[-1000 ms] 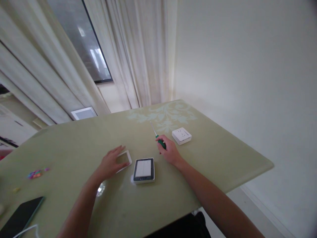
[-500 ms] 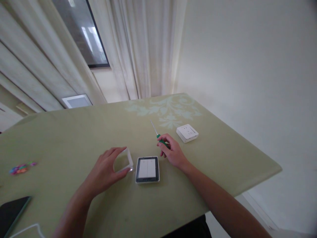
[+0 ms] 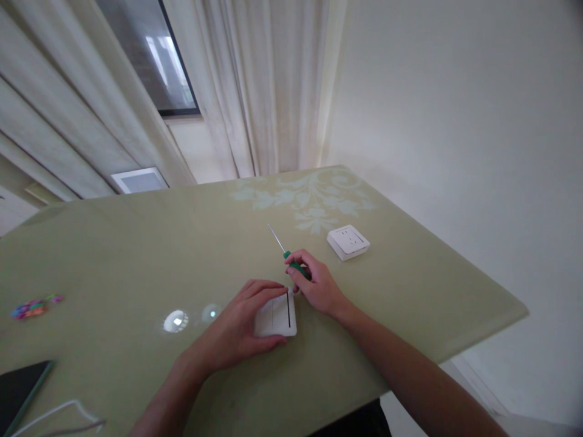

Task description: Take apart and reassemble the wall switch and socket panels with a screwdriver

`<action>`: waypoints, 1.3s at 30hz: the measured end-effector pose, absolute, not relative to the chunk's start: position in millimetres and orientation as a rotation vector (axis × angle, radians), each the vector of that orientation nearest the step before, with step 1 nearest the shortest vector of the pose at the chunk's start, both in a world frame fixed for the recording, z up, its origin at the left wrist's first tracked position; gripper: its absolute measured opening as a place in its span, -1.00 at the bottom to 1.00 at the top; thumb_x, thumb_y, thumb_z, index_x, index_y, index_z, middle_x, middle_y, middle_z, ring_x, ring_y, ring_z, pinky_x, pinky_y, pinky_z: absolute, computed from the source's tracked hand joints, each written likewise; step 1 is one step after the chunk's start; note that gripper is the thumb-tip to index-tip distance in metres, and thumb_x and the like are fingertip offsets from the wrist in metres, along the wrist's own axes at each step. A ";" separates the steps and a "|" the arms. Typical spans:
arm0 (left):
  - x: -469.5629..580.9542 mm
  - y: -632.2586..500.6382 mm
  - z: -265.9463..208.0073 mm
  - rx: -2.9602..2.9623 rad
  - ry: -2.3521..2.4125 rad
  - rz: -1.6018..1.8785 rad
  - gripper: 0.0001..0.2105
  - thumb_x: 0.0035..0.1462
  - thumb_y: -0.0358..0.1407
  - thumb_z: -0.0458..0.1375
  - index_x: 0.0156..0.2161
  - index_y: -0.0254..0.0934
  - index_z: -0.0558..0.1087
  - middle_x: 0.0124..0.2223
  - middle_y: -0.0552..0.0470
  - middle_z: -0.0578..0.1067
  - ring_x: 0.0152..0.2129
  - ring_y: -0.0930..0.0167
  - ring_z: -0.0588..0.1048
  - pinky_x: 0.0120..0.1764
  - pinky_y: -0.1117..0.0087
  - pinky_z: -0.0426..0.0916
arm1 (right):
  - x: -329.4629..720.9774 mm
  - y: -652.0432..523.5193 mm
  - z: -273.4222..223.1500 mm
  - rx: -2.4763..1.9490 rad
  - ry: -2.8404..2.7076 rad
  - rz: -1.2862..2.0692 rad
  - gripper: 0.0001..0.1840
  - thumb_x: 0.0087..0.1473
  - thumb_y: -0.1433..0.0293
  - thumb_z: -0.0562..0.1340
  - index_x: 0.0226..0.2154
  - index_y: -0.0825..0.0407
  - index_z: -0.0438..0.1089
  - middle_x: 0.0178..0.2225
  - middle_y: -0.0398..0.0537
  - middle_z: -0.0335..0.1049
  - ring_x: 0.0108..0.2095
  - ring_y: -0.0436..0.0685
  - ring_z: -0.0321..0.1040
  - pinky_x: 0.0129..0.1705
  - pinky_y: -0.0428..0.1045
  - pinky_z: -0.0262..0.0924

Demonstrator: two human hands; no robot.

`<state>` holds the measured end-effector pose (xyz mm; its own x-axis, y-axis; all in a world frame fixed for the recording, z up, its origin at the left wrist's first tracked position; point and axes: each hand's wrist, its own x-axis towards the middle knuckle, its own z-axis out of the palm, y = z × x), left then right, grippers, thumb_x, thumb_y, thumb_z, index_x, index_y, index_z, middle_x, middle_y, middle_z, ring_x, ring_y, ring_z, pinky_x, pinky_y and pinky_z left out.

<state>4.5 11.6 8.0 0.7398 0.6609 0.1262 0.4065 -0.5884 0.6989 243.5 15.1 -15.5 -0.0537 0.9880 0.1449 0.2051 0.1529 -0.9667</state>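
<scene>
A white wall switch lies on the table near its front edge, with its white frame now around the rocker plate. My left hand spans the frame, thumb at the near edge and fingers along the far edge, covering its left part. In my right hand is a screwdriver with a green handle, its thin metal shaft pointing away to the far left. The right fingertips are close to the switch's far right corner. Further right sits a white wall socket, which neither hand touches.
The table has a pale green cover with a leaf pattern at the far end. On the left are a small colourful heap, a dark flat device and a white cable. A wall runs along the right side.
My left hand has moved right, bringing the white frame from beside the switch onto it. My right hand still holds the screwdriver, its tip shifted slightly left.
</scene>
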 end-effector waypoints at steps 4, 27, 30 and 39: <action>-5.1 10.9 7.4 2.198 0.830 0.477 -0.27 0.15 -0.10 0.46 0.38 -0.01 0.35 0.39 -0.14 0.37 0.32 0.09 0.39 0.36 -0.01 0.33 | 245.8 15.0 -16.1 -1.246 -1.494 0.956 -0.85 0.32 0.28 0.25 -0.08 -0.06 0.44 -0.31 -0.20 0.46 -0.48 -0.03 0.45 -0.41 -0.09 0.33; 5.0 15.4 -10.5 2.270 1.049 0.494 -0.21 0.15 -0.10 0.41 0.43 -0.17 0.28 0.36 -0.28 0.42 0.30 -0.04 0.41 0.33 -0.15 0.32 | 249.3 18.4 -7.6 -1.265 -1.456 0.725 -0.79 0.30 0.30 0.23 -0.03 -0.06 0.44 -0.18 -0.05 0.51 -0.20 0.14 0.51 -0.06 0.08 0.45; 29.8 32.3 -6.3 2.319 1.055 0.420 -0.16 0.09 -0.07 0.44 0.41 -0.30 0.30 0.36 -0.36 0.42 0.28 -0.05 0.43 0.34 -0.15 0.31 | 252.0 13.0 -0.1 -1.236 -1.525 0.455 -0.72 0.31 0.37 0.19 0.04 -0.05 0.47 -0.01 0.08 0.49 0.05 0.25 0.45 0.21 0.18 0.32; 114.3 93.0 -6.2 2.453 0.888 0.556 -0.75 0.31 -0.39 0.10 0.00 -0.32 0.58 0.06 -0.11 0.62 0.12 0.19 0.53 0.29 0.22 0.32 | 247.3 3.8 1.7 -1.004 -1.665 0.203 -0.67 0.36 0.41 0.17 0.10 -0.14 0.48 0.04 0.07 0.46 0.11 0.24 0.44 0.18 0.16 0.38</action>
